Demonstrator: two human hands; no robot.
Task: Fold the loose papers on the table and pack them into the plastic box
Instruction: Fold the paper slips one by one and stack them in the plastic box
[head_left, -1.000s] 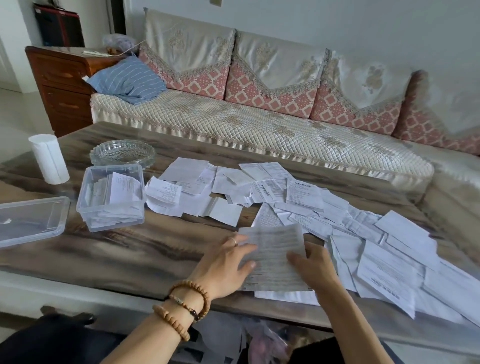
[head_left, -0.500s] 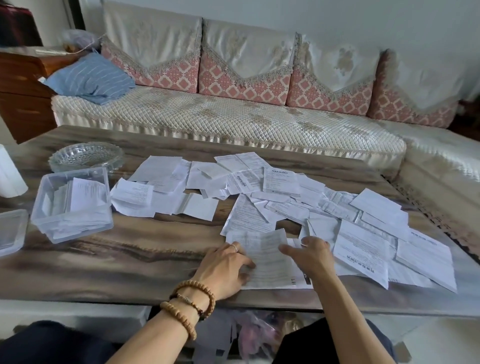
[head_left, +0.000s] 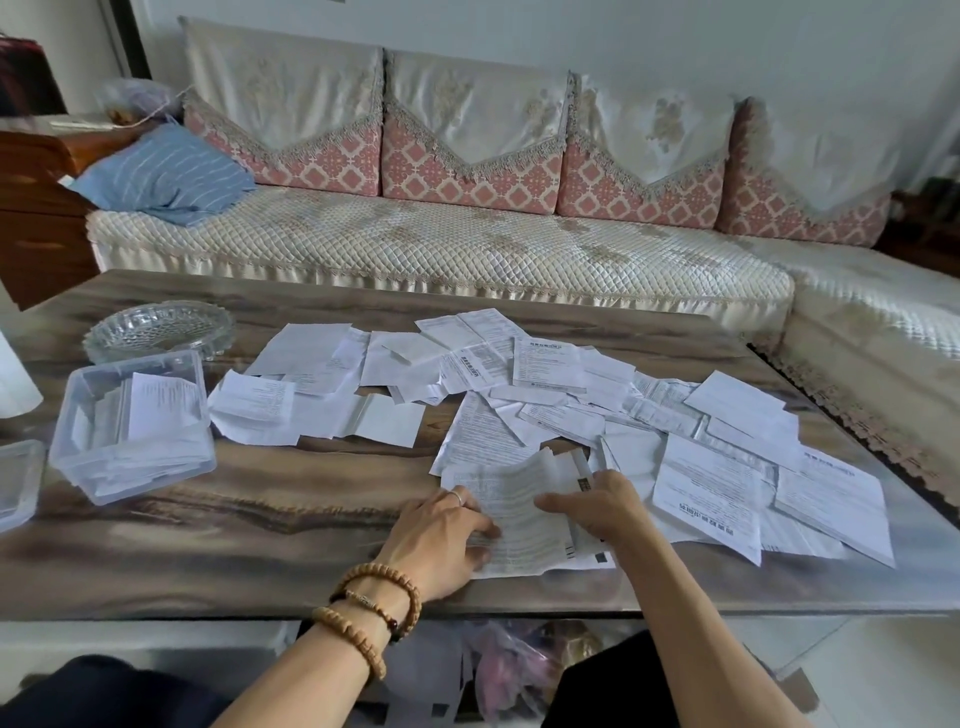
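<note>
Early in the job, by the look of it. Only a small stack of folded papers (head_left: 156, 410) in the plastic box (head_left: 132, 426), standing open at the left of the worktop (head_left: 291, 525) just in front of a glass dish (head_left: 158, 327), with plenty of room left inside. Many more loose papers (head_left: 597, 410) spread flat and overlapping across the middle and right of the worktop, none of them visibly folded yet. One printed sheet (head_left: 519, 509) in hand near the front edge, part-way through a fold, its top edge curled up off the surface. Left hand (head_left: 441, 535) pressing down on the sheet's left side, fingers bent at the paper's edge; right hand (head_left: 597, 506) on the right side, fingers curled under the lifted part, so both grips judged closed on that sheet. Still to do: finishing this crease, carrying the sheet over to the box, then the same for the whole remaining spread. Another clear container (head_left: 18, 480) partly in view at the far left.
</note>
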